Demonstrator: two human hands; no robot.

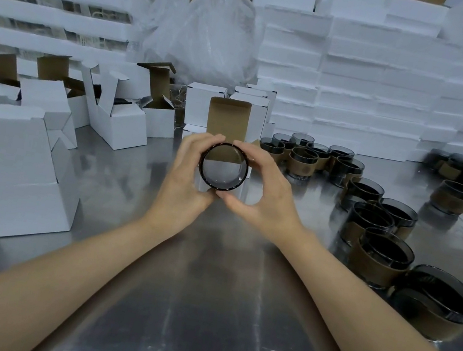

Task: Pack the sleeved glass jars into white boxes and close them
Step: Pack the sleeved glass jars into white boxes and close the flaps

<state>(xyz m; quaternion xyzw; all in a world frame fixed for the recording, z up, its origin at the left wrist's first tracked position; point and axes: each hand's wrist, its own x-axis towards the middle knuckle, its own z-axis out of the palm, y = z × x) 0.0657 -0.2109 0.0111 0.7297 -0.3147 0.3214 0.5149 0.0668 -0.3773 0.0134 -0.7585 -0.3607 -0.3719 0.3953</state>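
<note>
Both hands wrapped round one glass jar [223,166] at centre, mouth facing the camera: left hand [185,176] and right hand [264,195], fingers clamped on its sides. Just behind, open white box [227,119] with flap raised. Sleeved jars [380,254] clustered right on the tabletop [203,294].

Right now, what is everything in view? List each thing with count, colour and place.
Round dark glass jar: one, held at centre, seen end-on.
Open white cardboard box: one, brown-lined flap up, behind the jar.
Brown-sleeved dark glass jars: many, on the right.
White cardboard boxes: many, left, some open.
White foam slabs: stacked at the back.
Clear plastic bags: back centre.
Shiny metal table: one, underneath.
Left hand, right hand: fingers round the jar.
</note>
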